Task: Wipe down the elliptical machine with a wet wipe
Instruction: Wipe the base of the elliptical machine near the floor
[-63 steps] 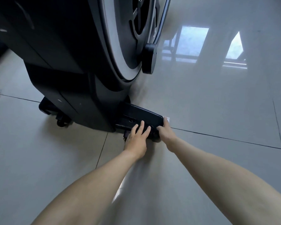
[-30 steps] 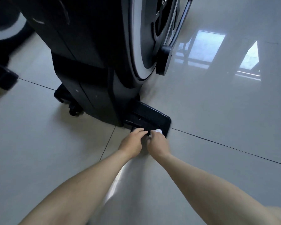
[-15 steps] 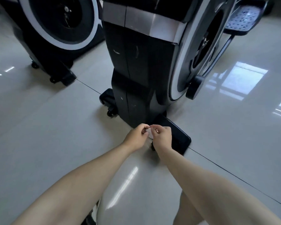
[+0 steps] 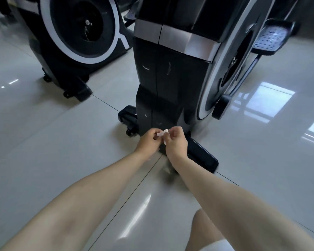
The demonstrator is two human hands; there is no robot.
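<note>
left hand (image 4: 150, 140) and right hand (image 4: 177, 142), fingers curled, pinch a small crumpled white wet wipe (image 4: 162, 133) between them, just in front of the black elliptical machine (image 4: 170, 78). two seconds earlier both hands lay on its stabiliser foot (image 4: 202, 157); now they are raised off it. the housing shows pale scuffs.

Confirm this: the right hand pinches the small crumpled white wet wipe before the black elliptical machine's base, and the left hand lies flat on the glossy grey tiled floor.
Wrong on the left hand: in the head view it is off the glossy grey tiled floor, pinching the small crumpled white wet wipe together with the right hand, before the black elliptical machine's base.
</note>
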